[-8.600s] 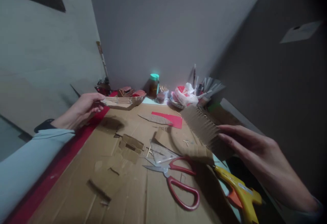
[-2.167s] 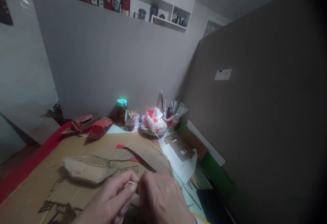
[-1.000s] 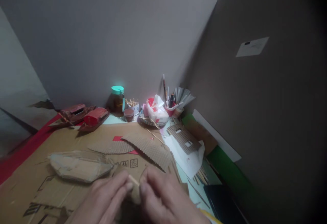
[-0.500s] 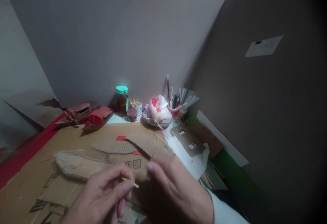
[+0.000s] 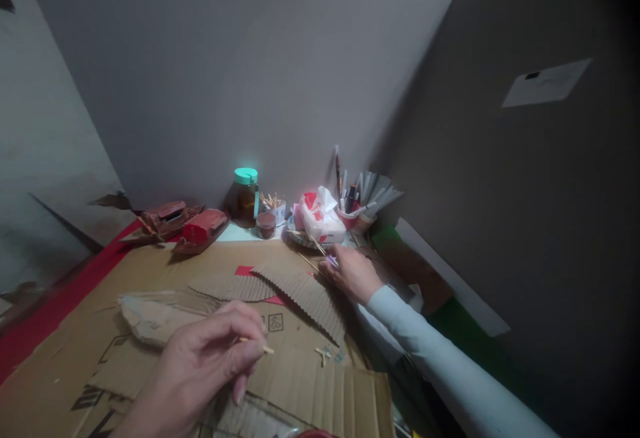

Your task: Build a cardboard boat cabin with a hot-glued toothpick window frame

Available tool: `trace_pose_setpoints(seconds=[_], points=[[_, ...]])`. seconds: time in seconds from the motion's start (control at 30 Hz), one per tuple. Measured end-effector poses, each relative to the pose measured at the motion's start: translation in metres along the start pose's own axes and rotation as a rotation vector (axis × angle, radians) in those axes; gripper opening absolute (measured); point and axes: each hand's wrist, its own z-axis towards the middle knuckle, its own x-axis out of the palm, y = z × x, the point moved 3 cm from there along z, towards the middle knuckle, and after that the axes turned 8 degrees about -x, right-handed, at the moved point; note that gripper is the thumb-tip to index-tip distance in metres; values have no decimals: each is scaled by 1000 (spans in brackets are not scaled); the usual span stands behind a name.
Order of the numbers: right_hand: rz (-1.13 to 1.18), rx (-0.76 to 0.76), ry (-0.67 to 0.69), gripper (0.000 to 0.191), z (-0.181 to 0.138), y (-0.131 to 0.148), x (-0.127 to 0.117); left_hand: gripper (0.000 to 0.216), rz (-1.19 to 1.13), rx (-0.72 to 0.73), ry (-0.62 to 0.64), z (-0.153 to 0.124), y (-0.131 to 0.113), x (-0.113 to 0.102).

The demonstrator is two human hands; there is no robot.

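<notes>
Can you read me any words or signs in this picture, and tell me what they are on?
No words can be read here.
Cardboard sheet: printed box symbols beside the left hand, which pinches a thin stick; no letters legible.
White label on the brown board: dark mark, too blurred.
Tissue pack: red print, too small.

Two model boats (image 5: 185, 225), one jar (image 5: 245, 195), two hands (image 5: 210, 365).

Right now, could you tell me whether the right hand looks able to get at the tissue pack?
Probably yes: the right hand lies just in front of the tissue pack, with only thin sticks between them.
</notes>
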Motion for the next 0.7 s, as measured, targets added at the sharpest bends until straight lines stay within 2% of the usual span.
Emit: trace_pose_setpoints(seconds=[0.13,0.3,0.53,0.7], points=[[-77,-23,15,25,5,-1,4,33,-49,-28,-23,-3,-2,2],[-104,-39,28,25,8,-6,6,32,-162,-33,9,-6,-3,5],[-37,-40,11,23,14,-10,12,30,-192,-103,52,-5,-6,8],[98,-48,-26,20,8,-17,3,30,-208,-139,40,-3,-7,8]])
